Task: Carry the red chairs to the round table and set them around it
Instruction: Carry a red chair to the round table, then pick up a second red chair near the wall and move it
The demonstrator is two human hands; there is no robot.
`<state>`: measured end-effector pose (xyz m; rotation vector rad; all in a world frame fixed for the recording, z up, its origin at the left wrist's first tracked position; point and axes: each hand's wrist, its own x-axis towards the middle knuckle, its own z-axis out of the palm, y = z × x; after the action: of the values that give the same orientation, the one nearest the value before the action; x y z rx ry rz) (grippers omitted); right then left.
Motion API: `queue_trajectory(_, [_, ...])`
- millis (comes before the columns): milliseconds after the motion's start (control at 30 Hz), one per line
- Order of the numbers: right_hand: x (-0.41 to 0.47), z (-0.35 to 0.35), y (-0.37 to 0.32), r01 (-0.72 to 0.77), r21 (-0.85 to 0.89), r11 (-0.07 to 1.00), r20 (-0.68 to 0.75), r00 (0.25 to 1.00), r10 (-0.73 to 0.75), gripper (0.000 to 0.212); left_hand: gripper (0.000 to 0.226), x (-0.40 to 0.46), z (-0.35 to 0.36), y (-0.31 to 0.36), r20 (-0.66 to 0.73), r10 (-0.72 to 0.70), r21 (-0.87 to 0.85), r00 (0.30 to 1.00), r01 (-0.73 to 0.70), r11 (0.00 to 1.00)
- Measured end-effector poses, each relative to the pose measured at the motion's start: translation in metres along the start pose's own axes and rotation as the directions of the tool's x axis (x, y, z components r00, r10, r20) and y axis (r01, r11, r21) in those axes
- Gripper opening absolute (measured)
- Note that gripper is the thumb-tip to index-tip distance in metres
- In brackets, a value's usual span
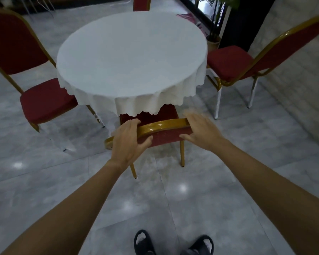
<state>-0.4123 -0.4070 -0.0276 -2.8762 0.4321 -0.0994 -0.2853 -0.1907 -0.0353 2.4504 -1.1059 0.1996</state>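
Note:
The round table (131, 52) wears a white scalloped cloth. Directly in front of me stands a red chair with a gold frame (164, 138), its seat tucked under the cloth's near edge. My left hand (129, 140) grips the left part of its top rail, fingers over the front and thumb behind. My right hand (201, 131), slightly blurred, holds the rail's right end, thumb against the red back pad. Three more red chairs stand around the table: one at the left (44, 103), one at the right (228, 61), one at the far side (141, 3), mostly cut off.
A grey tiled wall (293, 89) runs close behind the right chair. A potted plant (214, 24) stands at the back right by a dark doorway. The floor is glossy grey tile, and my feet in dark sandals (144, 242) are at the bottom.

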Motion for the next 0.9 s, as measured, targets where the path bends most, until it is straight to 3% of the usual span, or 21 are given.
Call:
queue_trajectory(200, [-0.068, -0.044, 0.08, -0.157, -0.007, 0.988, 0.018, 0.987, 0.157, 0.07, 0.057, 0.02, 0.015, 0.082, -0.004, 0.129, -0.039, 0.992, -0.129, 0.991])
queue_trajectory(367, [-0.118, -0.084, 0.145, -0.319, -0.043, 0.947, 0.003, 0.948, 0.319, 0.07, 0.069, 0.034, 0.048, 0.162, 0.107, 0.205, -0.027, 0.973, -0.204, 0.979])
queue_trajectory(667, [-0.188, -0.118, 0.237, -0.474, 0.014, 0.88, -0.072, 0.878, 0.474, 0.06, 0.093, 0.05, 0.103, 0.281, 0.27, 0.283, -0.128, 0.921, -0.257, 0.958])
queue_trajectory(900, [-0.185, -0.126, 0.305, -0.551, 0.033, 0.834, -0.075, 0.831, 0.552, 0.062, 0.075, 0.1, 0.15, 0.328, 0.313, 0.298, -0.225, 0.902, -0.234, 0.946])
